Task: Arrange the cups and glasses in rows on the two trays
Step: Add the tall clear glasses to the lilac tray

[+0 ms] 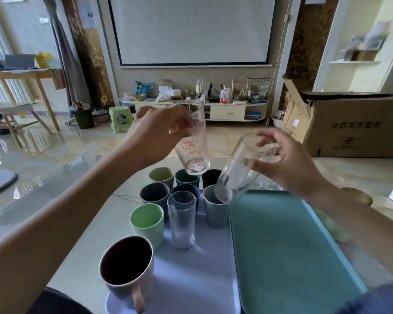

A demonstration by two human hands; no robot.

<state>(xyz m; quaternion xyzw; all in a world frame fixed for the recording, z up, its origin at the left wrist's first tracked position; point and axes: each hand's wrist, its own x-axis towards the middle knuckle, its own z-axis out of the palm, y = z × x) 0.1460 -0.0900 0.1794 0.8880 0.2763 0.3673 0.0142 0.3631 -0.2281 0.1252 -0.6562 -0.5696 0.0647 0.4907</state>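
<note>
L hand [154, 132] grip closed on printed glass [192, 146], R hand [288, 162] on plain glass [238, 168]; both aloft, tilted, above cups on lilac tray [197, 279]. Teal tray [288, 257] bare, prob. next row's spot.

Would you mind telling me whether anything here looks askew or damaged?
Nothing looks damaged or spilled. Only the plain glass in the right hand is steeply tilted above the teal tray; the cups on the lavender tray stand upright.
</note>
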